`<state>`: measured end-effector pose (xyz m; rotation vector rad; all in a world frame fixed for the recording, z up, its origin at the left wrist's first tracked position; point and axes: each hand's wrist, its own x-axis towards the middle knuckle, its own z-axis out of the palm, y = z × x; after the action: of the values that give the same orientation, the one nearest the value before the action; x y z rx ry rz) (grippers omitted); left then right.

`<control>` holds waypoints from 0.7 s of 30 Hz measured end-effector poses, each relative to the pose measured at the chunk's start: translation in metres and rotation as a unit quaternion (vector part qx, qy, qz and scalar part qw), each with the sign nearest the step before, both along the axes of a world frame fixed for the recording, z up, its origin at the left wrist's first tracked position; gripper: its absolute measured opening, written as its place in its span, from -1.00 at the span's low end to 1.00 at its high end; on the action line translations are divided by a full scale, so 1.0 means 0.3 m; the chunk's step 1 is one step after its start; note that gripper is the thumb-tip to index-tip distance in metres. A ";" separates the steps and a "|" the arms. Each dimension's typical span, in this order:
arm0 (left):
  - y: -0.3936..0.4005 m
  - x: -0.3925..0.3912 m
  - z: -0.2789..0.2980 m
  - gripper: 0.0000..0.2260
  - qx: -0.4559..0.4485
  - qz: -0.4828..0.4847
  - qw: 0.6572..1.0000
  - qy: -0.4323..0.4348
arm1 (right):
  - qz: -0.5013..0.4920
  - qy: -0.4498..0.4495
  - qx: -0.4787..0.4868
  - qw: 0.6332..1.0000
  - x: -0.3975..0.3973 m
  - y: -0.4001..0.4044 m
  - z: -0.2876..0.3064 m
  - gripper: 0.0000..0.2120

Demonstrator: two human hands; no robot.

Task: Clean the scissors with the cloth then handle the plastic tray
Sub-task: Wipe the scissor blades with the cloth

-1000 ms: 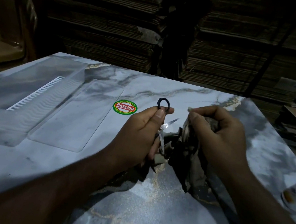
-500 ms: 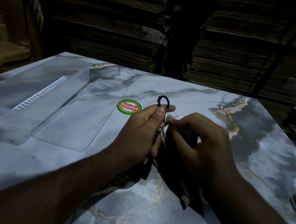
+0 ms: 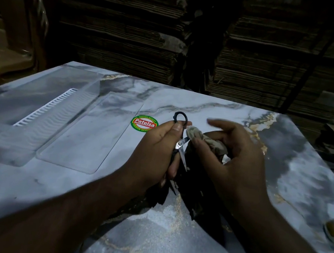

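Marble-patterned tabletop (image 3: 170, 240), grey, gold veins. Left hand (image 3: 157, 152) grips black-handled scissors (image 3: 177, 146), blades parted; right hand (image 3: 234, 162) pinches cloth (image 3: 206, 139) against upper blade. Clear plastic tray (image 3: 45, 121) lies far left, near round sticker (image 3: 144, 124). Behind: stacked cardboard (image 3: 131, 29), dim.

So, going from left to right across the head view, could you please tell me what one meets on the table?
Clear plastic tray → flat clear lid → round Patelsa sticker → left hand holding the scissors → right hand pressing the cloth.
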<state>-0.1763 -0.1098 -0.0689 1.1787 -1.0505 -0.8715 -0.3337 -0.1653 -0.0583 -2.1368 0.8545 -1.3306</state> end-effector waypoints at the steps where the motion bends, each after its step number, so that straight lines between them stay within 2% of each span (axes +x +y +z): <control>1: 0.000 -0.004 -0.001 -0.69 -0.001 -0.001 1.000 0.002 | -0.002 0.016 -0.030 0.999 0.002 -0.001 -0.005 -0.79; 6: 0.007 -0.008 0.004 -0.72 -0.015 -0.005 1.000 -0.009 | 0.037 0.056 -0.099 0.993 0.016 -0.007 -0.021 -0.91; 9: 0.013 -0.014 0.009 -0.71 -0.017 -0.003 0.999 -0.034 | -0.024 0.045 -0.098 0.994 0.004 -0.040 -0.017 -0.97; 14: 0.004 -0.029 0.005 -0.71 -0.024 -0.002 0.999 -0.039 | 0.052 0.066 -0.096 0.992 0.005 -0.006 -0.029 -0.97; 18: 0.011 -0.020 0.000 -0.71 -0.017 0.001 0.998 -0.061 | -0.005 0.057 -0.079 0.995 0.011 -0.032 -0.031 -0.95; 21: 0.002 -0.030 -0.006 -0.71 -0.019 0.002 0.998 -0.065 | 0.017 0.068 -0.079 0.994 0.011 -0.016 -0.033 -0.97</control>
<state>-0.1854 -0.1091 -0.0708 1.2188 -1.1657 -0.7772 -0.3303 -0.1701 -0.0681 -2.3758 0.7851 -1.2861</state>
